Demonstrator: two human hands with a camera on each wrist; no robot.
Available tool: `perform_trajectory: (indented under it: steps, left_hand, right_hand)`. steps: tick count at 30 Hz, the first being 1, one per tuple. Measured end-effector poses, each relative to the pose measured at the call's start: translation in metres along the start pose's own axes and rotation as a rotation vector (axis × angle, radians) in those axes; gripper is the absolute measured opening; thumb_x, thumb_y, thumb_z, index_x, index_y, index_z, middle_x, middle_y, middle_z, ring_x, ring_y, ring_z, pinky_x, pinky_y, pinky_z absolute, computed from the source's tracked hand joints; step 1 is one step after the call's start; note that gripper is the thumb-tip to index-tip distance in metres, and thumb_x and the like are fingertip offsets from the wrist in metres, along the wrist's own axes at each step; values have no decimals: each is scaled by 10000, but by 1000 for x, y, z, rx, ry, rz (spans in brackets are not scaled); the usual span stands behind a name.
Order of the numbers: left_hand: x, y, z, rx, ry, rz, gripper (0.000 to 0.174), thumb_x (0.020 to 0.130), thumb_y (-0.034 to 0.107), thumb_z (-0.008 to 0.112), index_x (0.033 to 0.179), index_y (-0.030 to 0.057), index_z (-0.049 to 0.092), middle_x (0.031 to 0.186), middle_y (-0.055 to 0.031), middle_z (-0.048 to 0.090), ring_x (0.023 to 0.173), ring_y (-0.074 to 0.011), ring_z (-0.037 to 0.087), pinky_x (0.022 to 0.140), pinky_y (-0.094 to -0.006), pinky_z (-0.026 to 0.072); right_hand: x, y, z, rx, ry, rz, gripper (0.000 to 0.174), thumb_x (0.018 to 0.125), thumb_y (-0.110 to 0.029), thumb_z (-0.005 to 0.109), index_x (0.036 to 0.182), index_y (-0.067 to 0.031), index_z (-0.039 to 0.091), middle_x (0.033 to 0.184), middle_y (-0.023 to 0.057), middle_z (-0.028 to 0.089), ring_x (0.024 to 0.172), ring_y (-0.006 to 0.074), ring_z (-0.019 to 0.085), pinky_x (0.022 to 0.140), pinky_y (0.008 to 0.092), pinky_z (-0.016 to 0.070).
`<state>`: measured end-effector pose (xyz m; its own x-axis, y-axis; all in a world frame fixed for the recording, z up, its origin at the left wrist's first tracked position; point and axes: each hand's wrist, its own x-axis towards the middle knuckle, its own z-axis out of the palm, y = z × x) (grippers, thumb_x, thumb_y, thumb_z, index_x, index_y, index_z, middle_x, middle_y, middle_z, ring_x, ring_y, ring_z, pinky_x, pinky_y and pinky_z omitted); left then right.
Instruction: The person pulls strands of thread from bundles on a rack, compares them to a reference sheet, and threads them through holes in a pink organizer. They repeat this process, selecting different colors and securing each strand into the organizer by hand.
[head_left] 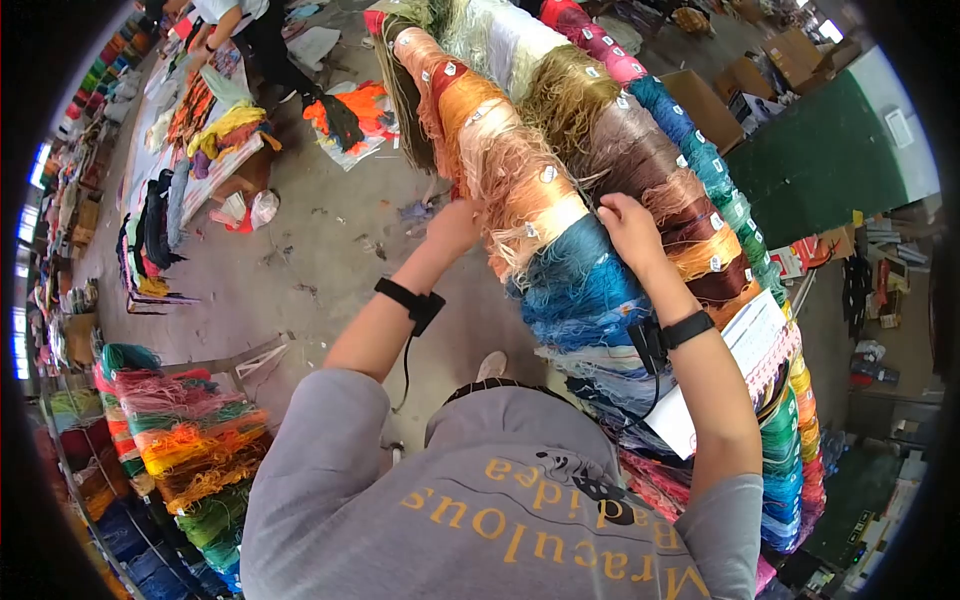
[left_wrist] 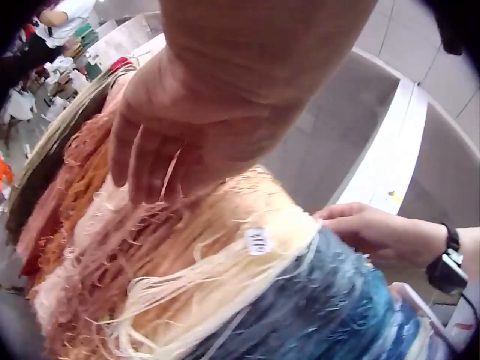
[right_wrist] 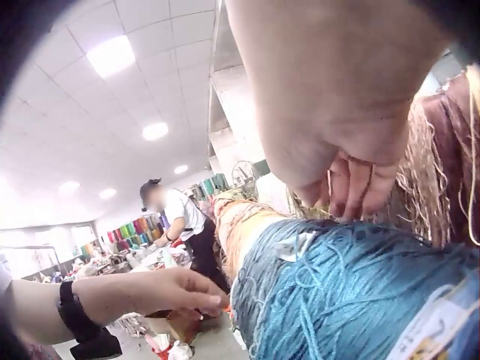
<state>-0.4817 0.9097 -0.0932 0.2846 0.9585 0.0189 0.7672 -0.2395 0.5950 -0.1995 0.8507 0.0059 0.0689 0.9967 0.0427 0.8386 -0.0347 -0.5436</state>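
Observation:
A long rack of thread hanks runs away from the person, with peach and orange hanks (head_left: 500, 140) beyond teal and blue hanks (head_left: 580, 280). The left hand (head_left: 455, 228) is at the left side of the peach hanks; in the left wrist view its fingers (left_wrist: 150, 161) hang loosely bent over pinkish strands. Across the row, the right hand (head_left: 632, 232) stays at the far side where peach meets teal. Its fingers (right_wrist: 352, 184) bend down behind the teal hank, their tips hidden, and I cannot tell whether they hold thread. A small white label (left_wrist: 257, 241) sits on the cream strands.
Brown and maroon hanks (head_left: 660, 190) hang in a parallel row on the right. White papers (head_left: 750, 330) lie across the rack near the right forearm. Another hank rack (head_left: 190, 430) stands at lower left. A person (right_wrist: 180, 225) works at a thread-covered table farther off.

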Motion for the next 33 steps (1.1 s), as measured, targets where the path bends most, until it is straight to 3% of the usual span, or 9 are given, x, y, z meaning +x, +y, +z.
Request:
perform_trajectory:
  steps: [1,3,9,16,18,19,21,24,33]
  left_hand:
    - [-10,18,-4,-6,-4,-5,212,818,188,601,1000,90,648,935,-131,639,844,-298,620,719,-343,494]
    - [-25,61,-17,-195,371,188,183,806,222,634,923,82,653,871,-78,636,788,-256,618,680,-327,481]
    - [-33,110,-4,-325,162,112,107,802,184,629,856,92,634,820,-50,607,733,-255,596,618,-340,460]
    - [-39,93,-9,-360,255,178,100,800,170,598,867,97,600,855,-65,605,750,-299,590,643,-368,473]
    - [-47,84,-16,-335,259,242,62,848,132,566,884,81,576,833,-64,609,631,-243,577,577,-324,466]
    - [-52,83,-16,-334,251,244,62,848,132,566,884,81,576,833,-64,609,631,-243,577,577,-324,466]
    - [-64,83,-14,-930,-58,39,57,888,103,556,915,53,562,791,-20,581,610,-117,540,550,-235,433]
    - [-89,111,-42,-1155,-396,-17,52,910,97,539,952,67,549,799,20,564,628,-48,520,539,-189,424]
    - [-98,115,-38,-734,-188,268,92,908,91,547,949,12,570,780,-16,553,620,-72,519,568,-210,445]
  right_hand:
    - [-1,-8,-3,70,29,-60,223,858,-220,565,973,-36,616,970,172,624,909,348,594,791,389,462]
    - [-3,-20,-3,109,92,-162,124,849,-127,565,912,-28,603,934,165,620,847,348,597,735,375,473]
    - [-17,-41,-5,181,37,-144,124,852,-127,566,900,-17,598,884,173,622,833,355,599,718,374,471]
    - [-47,-55,-19,246,40,-127,127,847,-112,575,928,-19,606,878,164,623,801,333,603,706,358,472]
    - [-57,-54,-17,259,25,-120,126,856,-111,582,927,-12,613,858,119,641,752,247,612,691,310,477]
    - [-63,-52,-12,467,-70,-29,135,868,-122,580,928,-6,614,850,87,644,745,198,606,683,287,476]
    - [-74,-66,-13,829,-257,215,168,894,-154,586,956,-1,612,879,13,635,710,82,565,621,226,452]
    - [-83,-74,-8,1092,-339,568,162,898,-163,590,964,-16,604,893,19,621,658,76,534,547,211,404]
    - [-94,-64,7,1601,-317,718,132,921,-159,548,975,-39,545,845,31,604,629,82,522,477,192,370]
